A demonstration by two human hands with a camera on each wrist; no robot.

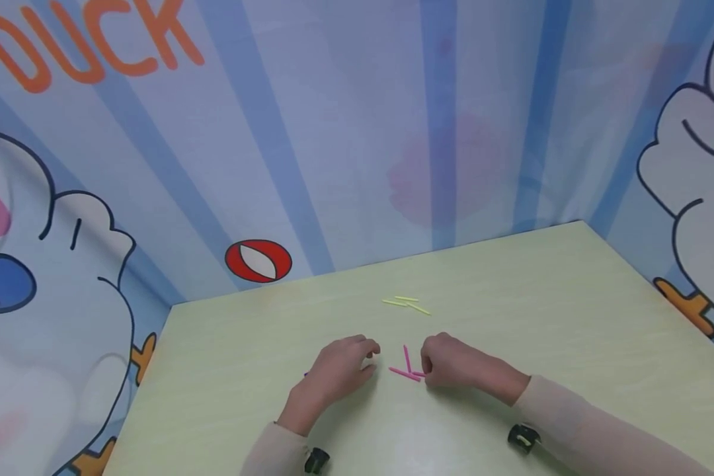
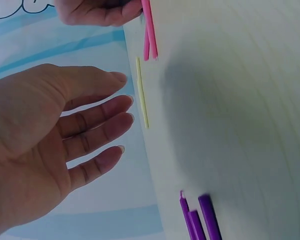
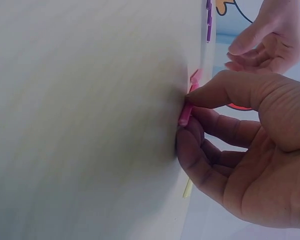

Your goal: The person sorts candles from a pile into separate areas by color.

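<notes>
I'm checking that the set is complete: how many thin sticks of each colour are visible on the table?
Pink sticks: 3
Yellow sticks: 3
Purple sticks: 3
Total visible: 9

The table [image 1: 571,297] spans the lower head frame, the wall [image 1: 363,132] behind it. On the table, the middle sticks [image 1: 406,375] lie between left hand [image 1: 342,367] and right hand [image 1: 452,360], the upper sticks [image 1: 411,305] above them. Outer sticks [image 2: 196,222] lie at the left wrist frame's bottom edge.

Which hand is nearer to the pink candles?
Right. The right hand pinches one of the pink candles; the left hand is off to their left, touching none of them.
</notes>
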